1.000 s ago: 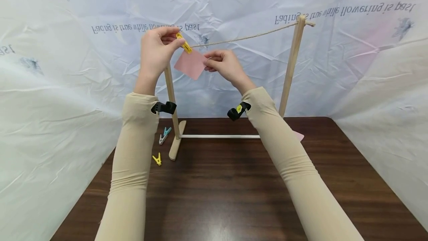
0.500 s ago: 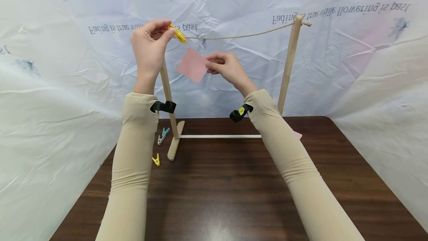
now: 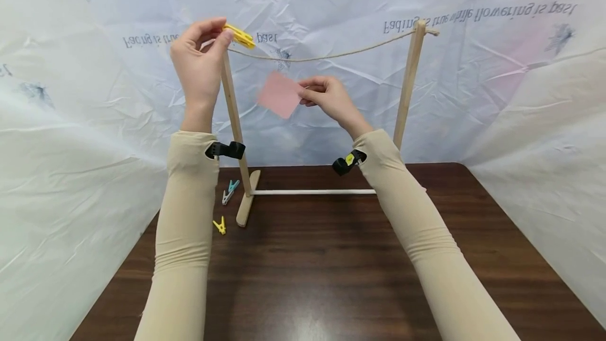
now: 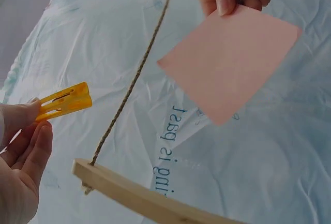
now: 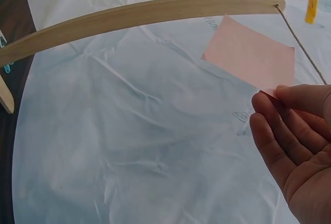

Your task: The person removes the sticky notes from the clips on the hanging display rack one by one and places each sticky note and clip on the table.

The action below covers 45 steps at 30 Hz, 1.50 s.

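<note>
My left hand pinches a yellow clothespin between thumb and fingers, near the left end of the rope. In the left wrist view the clothespin stands apart from the rope. A square of pink paper is pinched at one corner by my right hand. The paper hangs below the rope, and the right wrist view shows the sheet gripped between thumb and fingertips. The rope sags between two wooden posts.
The left post and right post rise from a brown table, with a white rod low between them. A yellow clothespin, a blue one and a white one lie by the left foot.
My left hand has drawn the clothespin up and left, away from the paper and rope. The paper, in my right hand, has shifted slightly right. The rope sags lower in its middle.
</note>
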{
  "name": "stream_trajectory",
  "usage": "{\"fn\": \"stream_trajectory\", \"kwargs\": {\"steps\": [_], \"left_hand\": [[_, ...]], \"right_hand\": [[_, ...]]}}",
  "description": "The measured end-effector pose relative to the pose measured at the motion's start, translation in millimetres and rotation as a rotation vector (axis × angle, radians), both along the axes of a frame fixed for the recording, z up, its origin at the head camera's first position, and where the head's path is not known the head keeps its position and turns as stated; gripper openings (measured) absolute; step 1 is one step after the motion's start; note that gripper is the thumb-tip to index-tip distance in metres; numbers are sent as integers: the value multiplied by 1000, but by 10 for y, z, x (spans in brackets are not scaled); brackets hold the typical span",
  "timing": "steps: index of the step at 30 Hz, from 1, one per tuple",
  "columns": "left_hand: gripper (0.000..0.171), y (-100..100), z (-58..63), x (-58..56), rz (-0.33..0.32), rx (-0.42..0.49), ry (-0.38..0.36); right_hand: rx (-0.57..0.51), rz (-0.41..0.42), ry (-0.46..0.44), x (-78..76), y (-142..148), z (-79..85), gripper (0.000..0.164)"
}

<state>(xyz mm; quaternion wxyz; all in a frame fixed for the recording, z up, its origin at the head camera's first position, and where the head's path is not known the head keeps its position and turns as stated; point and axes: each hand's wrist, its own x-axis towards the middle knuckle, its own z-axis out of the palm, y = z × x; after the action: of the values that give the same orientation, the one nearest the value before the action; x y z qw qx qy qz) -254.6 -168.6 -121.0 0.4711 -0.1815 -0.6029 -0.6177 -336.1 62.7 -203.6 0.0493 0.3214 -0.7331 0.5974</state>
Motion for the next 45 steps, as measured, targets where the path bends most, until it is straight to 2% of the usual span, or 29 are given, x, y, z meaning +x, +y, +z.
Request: {"fn": "stream_trajectory", "kwargs": {"steps": [5, 10, 13, 18, 23, 25, 27, 31, 34, 36, 39, 45], "left_hand": [[15, -202, -39, 69, -24, 43, -17], [19, -603, -167, 140, -24, 86, -63], [23, -832, -258, 231, -35, 131, -87], [30, -1122, -424, 382, -57, 196, -133], [34, -1344, -611, 510, -14, 170, -197], [33, -1417, -699, 550, 17, 152, -226], [33, -1483, -798, 579, 66, 116, -280], [34, -1585, -1043, 600, 272, -60, -428], [38, -1640, -1252, 590, 410, -193, -540], [41, -1686, -1400, 574, 450, -249, -600], [47, -1771, -1653, 544, 488, -338, -681], [51, -1912, -2180, 482, 474, -537, -824]], "right_hand": [[-7, -26, 17, 34, 198, -53, 30], [-41, -66, 42, 113, 530, -156, 30], [-72, -119, 27, 156, 761, -237, 32], [-178, -164, 12, 210, 1154, -408, 28], [-320, -164, -6, 314, 1540, -587, 15], [-365, -192, -4, 358, 1697, -669, 13], [-412, -218, -8, 396, 1865, -755, 12], [-519, -246, -50, 467, 2199, -924, 12], [-548, -298, -91, 517, 2430, -1066, 10], [-543, -350, -132, 549, 2572, -1190, 8], [-471, -454, -208, 606, 2781, -1413, 6], [-212, -622, -304, 654, 3133, -1895, 6]]}}
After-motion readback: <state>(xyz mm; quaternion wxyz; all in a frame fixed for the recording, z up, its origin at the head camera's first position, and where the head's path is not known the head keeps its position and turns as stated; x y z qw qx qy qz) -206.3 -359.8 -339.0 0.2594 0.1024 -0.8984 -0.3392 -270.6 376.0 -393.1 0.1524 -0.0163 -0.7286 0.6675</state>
